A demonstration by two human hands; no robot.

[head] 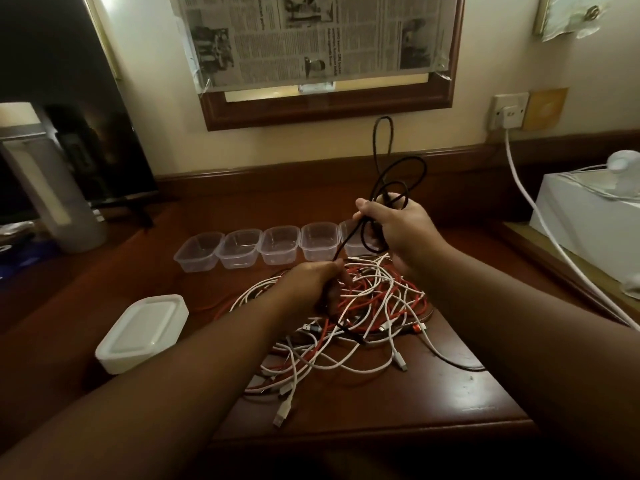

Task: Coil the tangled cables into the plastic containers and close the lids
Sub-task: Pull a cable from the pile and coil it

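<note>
While the right hand (pixel 398 230) grips black cable (pixel 398 174) loops above the tabletop (pixel 485 393) tangle (pixel 363 313), left hand (pixel 311 282) pinches its tail: feed evenly, keep loops container-sized (pixel 199 251).

A dark reddish-brown wooden surface (pixel 450 386) with a raised back edge runs along a cream wall (pixel 159 109). A wood-framed window (pixel 329 109) above it is covered with newspaper (pixel 311 39); warm light shows along the pane's lower edge. A white wall socket (pixel 509 110) sits to the right, a dark screen (pixel 52 98) stands left.
</note>
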